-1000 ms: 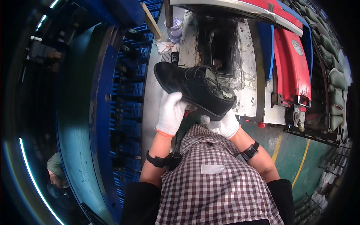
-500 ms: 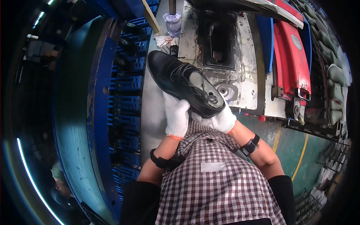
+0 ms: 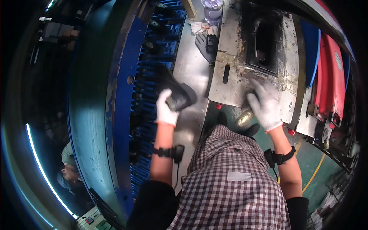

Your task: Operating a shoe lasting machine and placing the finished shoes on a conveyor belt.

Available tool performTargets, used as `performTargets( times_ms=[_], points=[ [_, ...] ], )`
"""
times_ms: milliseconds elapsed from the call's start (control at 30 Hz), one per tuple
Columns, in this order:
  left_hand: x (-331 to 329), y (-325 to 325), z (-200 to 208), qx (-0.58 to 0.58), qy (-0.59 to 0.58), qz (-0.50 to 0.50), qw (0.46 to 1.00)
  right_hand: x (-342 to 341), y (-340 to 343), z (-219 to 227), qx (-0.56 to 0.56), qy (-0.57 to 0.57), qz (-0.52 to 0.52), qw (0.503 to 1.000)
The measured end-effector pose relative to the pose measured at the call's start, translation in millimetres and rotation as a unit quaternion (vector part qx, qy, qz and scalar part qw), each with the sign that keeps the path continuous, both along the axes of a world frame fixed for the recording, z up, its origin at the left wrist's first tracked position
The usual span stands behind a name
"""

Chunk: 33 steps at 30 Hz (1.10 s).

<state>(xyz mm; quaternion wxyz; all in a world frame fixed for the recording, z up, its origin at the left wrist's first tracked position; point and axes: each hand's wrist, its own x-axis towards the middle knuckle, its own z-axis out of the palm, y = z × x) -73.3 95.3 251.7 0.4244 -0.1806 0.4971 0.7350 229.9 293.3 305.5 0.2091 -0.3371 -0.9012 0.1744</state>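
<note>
A black leather shoe is in my left hand, which wears a white knit glove and closes around its heel end. Blurred by motion, the shoe's front reaches over the blue slatted rack, its toe hard to make out. My right hand, gloved too, is over the front part of the stained metal worktop. Its fingers are apart and nothing shows in them. Beside its thumb is a shiny yellowish object whose kind I cannot make out.
A dark recessed fixture sits in the worktop. White gloves, a dark grey glove and a clear tub are on the metal ledge. Red machine parts stand right. Another person is at lower left.
My right hand has let go of the shoe and moved right over the worktop. The left hand has carried the shoe left and lower, toward the blue rack. The view has shifted.
</note>
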Motion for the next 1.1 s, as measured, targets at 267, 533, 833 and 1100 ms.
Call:
performTargets(
  times_ms=[267,533,833,1100],
  points=[
    [-225,36,-143,-0.113,0.147,0.039,0.982,6,0,-24,0.038,-0.025,-0.056,0.997],
    [-271,41,-190,-0.573,0.351,-0.143,0.727,3,-2,-25,0.032,-0.046,-0.047,0.997],
    [-138,-173,-143,-0.685,0.366,0.215,0.593,0,-3,-26,0.033,-0.047,-0.039,0.998],
    [-193,-279,-164,-0.223,-0.037,0.191,0.955,1,-3,-20,0.025,-0.058,-0.003,0.998]
  ],
)
